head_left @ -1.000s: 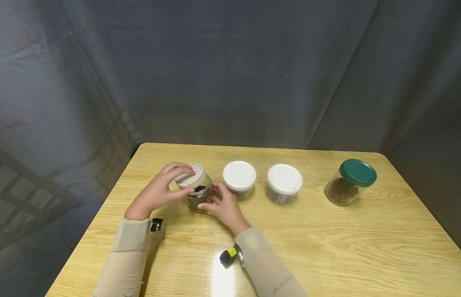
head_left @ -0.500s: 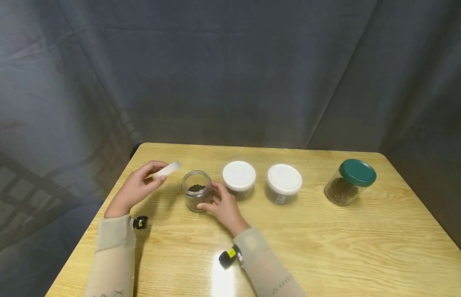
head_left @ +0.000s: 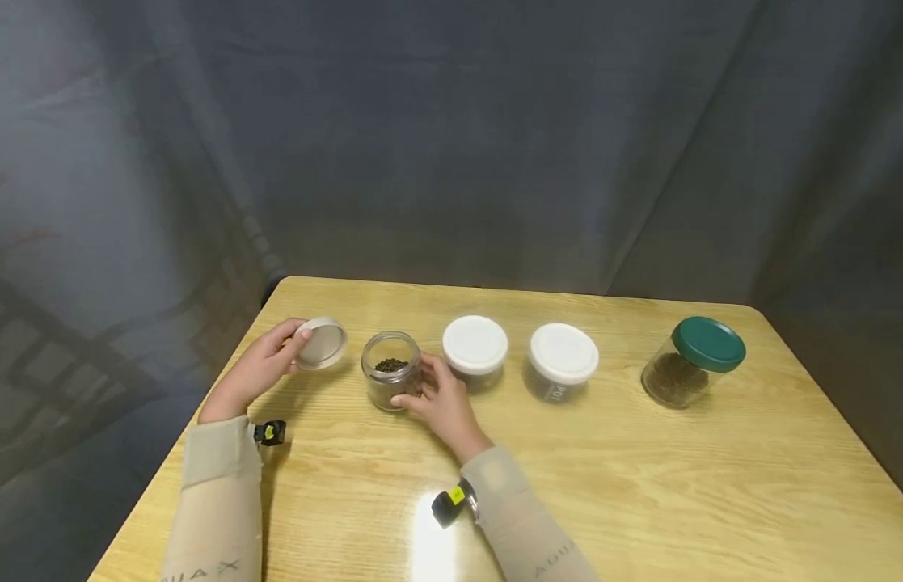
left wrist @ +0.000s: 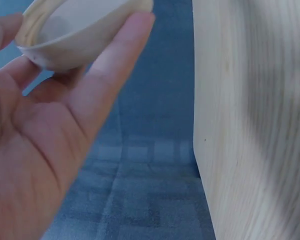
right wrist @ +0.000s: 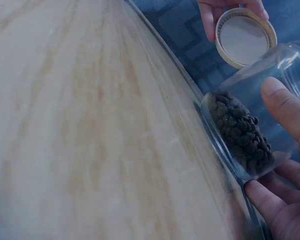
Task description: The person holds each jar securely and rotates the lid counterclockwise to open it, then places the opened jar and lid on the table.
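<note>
Glass jar [head_left: 384, 394] stands toward the far-left corner of the desk [head_left: 640, 485], my right hand [head_left: 447, 406] holding its side, left hand [head_left: 253, 370] pinching the pale lid [head_left: 322, 346], and I'd guess it's rigid, slick, breakable, best gripped low.

From the open jar [head_left: 382, 391], free tabletop [head_left: 364, 485] runs toward 6 o'clock — a white-lidded jar [head_left: 475, 347] blocks 3 o'clock, the held lid [head_left: 324, 343] 10.
</note>
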Demonstrator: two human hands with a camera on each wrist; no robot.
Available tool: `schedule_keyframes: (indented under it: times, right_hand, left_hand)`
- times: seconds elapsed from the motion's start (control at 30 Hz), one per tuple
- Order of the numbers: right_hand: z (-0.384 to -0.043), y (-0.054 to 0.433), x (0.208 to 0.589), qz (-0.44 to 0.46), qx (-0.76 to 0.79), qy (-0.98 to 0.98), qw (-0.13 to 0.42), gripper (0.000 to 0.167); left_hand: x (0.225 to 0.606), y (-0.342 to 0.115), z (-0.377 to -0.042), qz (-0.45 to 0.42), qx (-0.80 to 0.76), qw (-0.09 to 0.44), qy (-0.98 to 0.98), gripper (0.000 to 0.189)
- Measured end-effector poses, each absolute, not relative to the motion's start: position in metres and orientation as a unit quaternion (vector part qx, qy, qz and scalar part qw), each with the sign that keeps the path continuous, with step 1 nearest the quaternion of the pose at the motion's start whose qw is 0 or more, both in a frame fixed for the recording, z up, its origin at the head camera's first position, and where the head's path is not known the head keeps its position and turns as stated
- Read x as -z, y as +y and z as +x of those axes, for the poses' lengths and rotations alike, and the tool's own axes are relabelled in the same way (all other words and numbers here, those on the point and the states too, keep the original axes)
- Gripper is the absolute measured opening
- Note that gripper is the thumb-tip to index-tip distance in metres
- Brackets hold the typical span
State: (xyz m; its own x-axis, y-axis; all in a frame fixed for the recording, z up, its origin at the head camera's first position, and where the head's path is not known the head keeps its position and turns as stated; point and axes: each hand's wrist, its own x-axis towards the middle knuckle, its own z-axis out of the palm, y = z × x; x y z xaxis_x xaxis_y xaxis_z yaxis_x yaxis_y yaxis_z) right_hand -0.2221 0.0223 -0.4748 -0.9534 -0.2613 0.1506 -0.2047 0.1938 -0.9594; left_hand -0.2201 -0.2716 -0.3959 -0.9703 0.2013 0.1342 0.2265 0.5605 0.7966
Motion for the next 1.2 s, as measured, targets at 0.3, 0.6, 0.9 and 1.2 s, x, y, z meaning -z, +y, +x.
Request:
schedule_keyframes:
  times: [0.3, 0.6, 0.9, 1.2]
  right_hand:
    - [-0.229, 0.020, 0.471, -0.139, 0.603, 0.786, 0.011, 0.086]
    - [-0.235, 0.010, 0.470, -0.157, 0.565, 0.810, -0.002, 0.085]
    - [-0.242, 0.006, 0.469, -0.167, 0.539, 0.825, -0.005, 0.087]
    - [-0.245, 0.005, 0.469, -0.164, 0.547, 0.821, -0.001, 0.088]
  left_hand:
    - [0.392, -0.265, -0.222, -0.127, 0.472, -0.067, -0.870, 0.037]
    - [0.394, -0.262, -0.218, -0.120, 0.488, -0.146, -0.852, 0.035]
    - [0.399, -0.252, -0.221, -0.153, 0.470, -0.207, -0.844, 0.032]
    - [0.402, -0.233, -0.222, -0.159, 0.473, -0.258, -0.827, 0.033]
